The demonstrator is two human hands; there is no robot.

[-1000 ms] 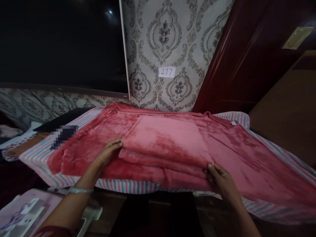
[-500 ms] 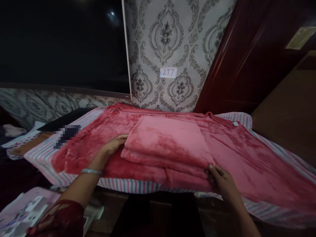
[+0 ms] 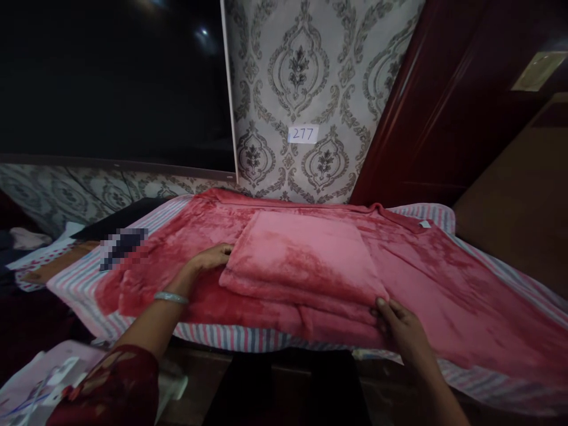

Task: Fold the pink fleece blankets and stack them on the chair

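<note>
A pink-red fleece blanket (image 3: pixel 444 284) lies spread over a striped sheet (image 3: pixel 239 334) on a table. On top of it sits a folded pink blanket (image 3: pixel 306 254), a neat rectangle. My left hand (image 3: pixel 208 260) rests against the fold's left edge, fingers tucked under it. My right hand (image 3: pixel 402 331) holds the fold's near right corner, thumb on top, fingers curled beneath. A silver bangle (image 3: pixel 171 297) circles my left wrist.
Patterned wallpaper with a label reading 277 (image 3: pixel 303 134) stands behind the table. A dark screen (image 3: pixel 110 77) fills the upper left and a dark red door (image 3: pixel 448 100) the right. Pale pink items (image 3: pixel 39 378) lie at the lower left.
My left hand has slid further right and under the folded blanket's left edge. My right hand has stayed at the near right corner. The view has shifted slightly.
</note>
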